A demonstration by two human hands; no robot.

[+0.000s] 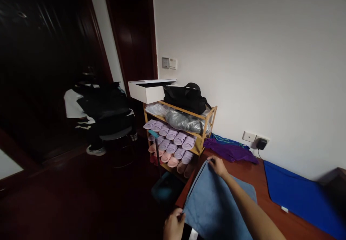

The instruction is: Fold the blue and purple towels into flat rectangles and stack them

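Observation:
A grey-blue cloth is stretched between my two hands over the left edge of a reddish-brown table. My left hand, at the bottom of the view, pinches its near corner. Farther off, my right hand is closed on the far corner, and my right forearm reaches across the cloth. Part of the cloth lies on the table beyond that forearm. A white tag hangs below the edge beside my left hand.
A blue cloth lies at the table's right, a purple cloth at its back. Left of the table stands a shoe rack with slippers, a black bag and a white box. A person sits farther left.

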